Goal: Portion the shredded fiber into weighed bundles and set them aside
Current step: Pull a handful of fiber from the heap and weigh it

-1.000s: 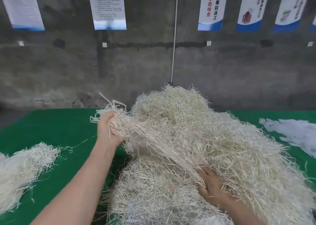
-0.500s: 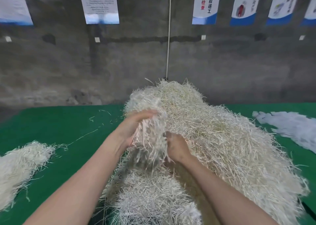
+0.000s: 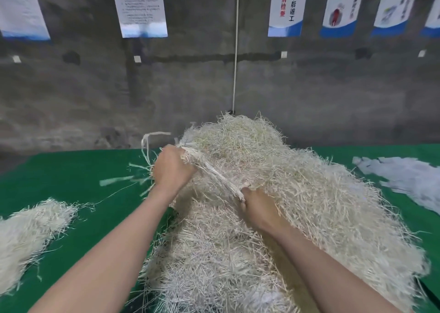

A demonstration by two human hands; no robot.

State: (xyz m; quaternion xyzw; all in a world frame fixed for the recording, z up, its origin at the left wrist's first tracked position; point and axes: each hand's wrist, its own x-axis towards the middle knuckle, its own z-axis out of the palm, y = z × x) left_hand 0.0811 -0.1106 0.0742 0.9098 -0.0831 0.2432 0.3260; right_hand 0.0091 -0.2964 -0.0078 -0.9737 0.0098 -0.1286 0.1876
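Note:
A big heap of pale shredded fiber (image 3: 297, 205) fills the middle and right of the green table (image 3: 71, 177). My left hand (image 3: 172, 170) grips one end of a stretched tuft of strands (image 3: 214, 174) at the heap's upper left. My right hand (image 3: 256, 208) grips the tuft's lower end, lower and further right, against the heap. The tuft runs taut between the two hands. Loose strands (image 3: 147, 146) stick up and out to the left of my left hand.
A smaller fiber pile (image 3: 28, 231) lies at the table's left edge. Pale blue-white sheet scraps (image 3: 404, 181) lie at the right. A concrete wall with hanging posters (image 3: 140, 5) stands behind the table, and a white cord (image 3: 235, 50) hangs down it.
My hands were together on a clump half a second ago; now they have moved apart, left hand up and left, right hand down and right, with the strands drawn taut between them.

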